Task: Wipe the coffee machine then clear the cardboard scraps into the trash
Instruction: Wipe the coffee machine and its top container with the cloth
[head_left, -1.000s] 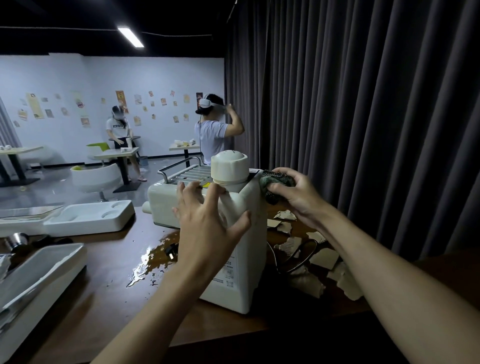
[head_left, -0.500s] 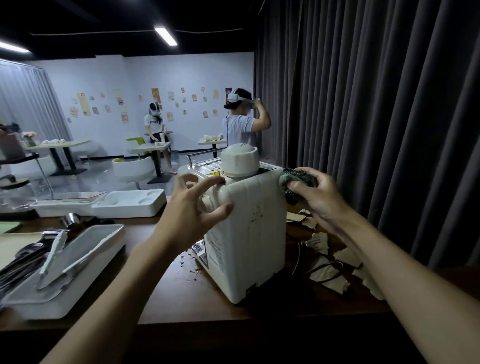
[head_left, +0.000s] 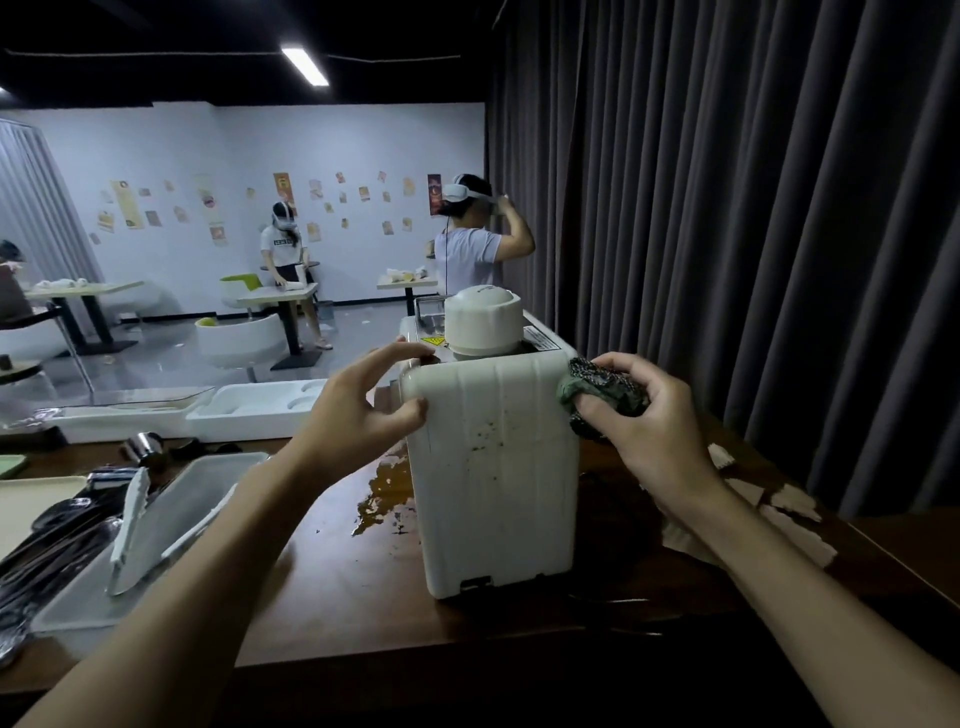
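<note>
A white coffee machine (head_left: 493, 467) stands on the brown table (head_left: 332, 587), its stained back panel facing me, a round white lid on top. My left hand (head_left: 358, 410) grips its upper left corner, fingers over the top edge and thumb on the panel. My right hand (head_left: 644, 421) holds a crumpled dark green cloth (head_left: 597, 389) pressed against the machine's upper right edge. Torn cardboard scraps (head_left: 779, 514) lie on the table to the right, partly hidden by my right forearm.
A brown liquid spill (head_left: 384, 493) spreads left of the machine. White trays (head_left: 156, 525) and dark utensils sit at the left, a white foam tray (head_left: 249, 410) behind. A dark curtain (head_left: 753, 208) hangs close on the right. Two people stand at tables beyond.
The machine has turned so its back panel now faces me squarely. My left hand stayed on the upper left corner and my right hand kept the cloth at the upper right edge.
</note>
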